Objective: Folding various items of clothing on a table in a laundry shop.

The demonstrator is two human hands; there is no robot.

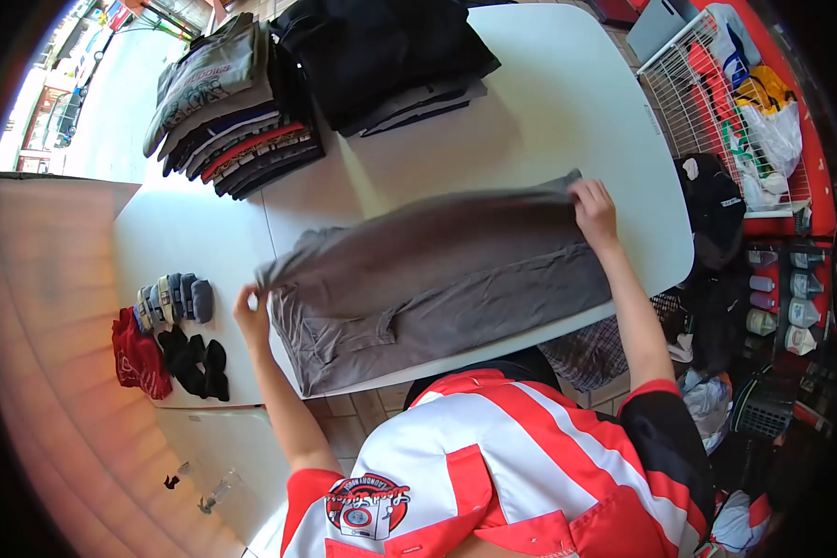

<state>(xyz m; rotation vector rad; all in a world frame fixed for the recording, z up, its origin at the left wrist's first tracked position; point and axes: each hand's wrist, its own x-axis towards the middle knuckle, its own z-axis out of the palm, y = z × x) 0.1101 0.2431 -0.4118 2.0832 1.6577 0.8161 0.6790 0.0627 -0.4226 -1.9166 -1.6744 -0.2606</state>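
Note:
A pair of grey cargo trousers (460, 300) lies lengthwise along the near edge of the white table (586, 91), a flap pocket showing on the near leg. My left hand (252, 314) pinches the trousers at their left end, by the waist side. At the hem end on the right, my right hand (593, 209) grips the far leg between thumb and fingers. Between the two hands the far layer is raised in a blurred curve off the tabletop, while the near leg rests flat.
Folded shirts (230, 118) are stacked at the back left, beside a pile of folded dark garments (383, 63). Rolled socks (174, 300), black socks (195, 363) and a red cloth (138, 356) sit at the left. Right of the table stands a white wire basket (732, 125) with plastic bags.

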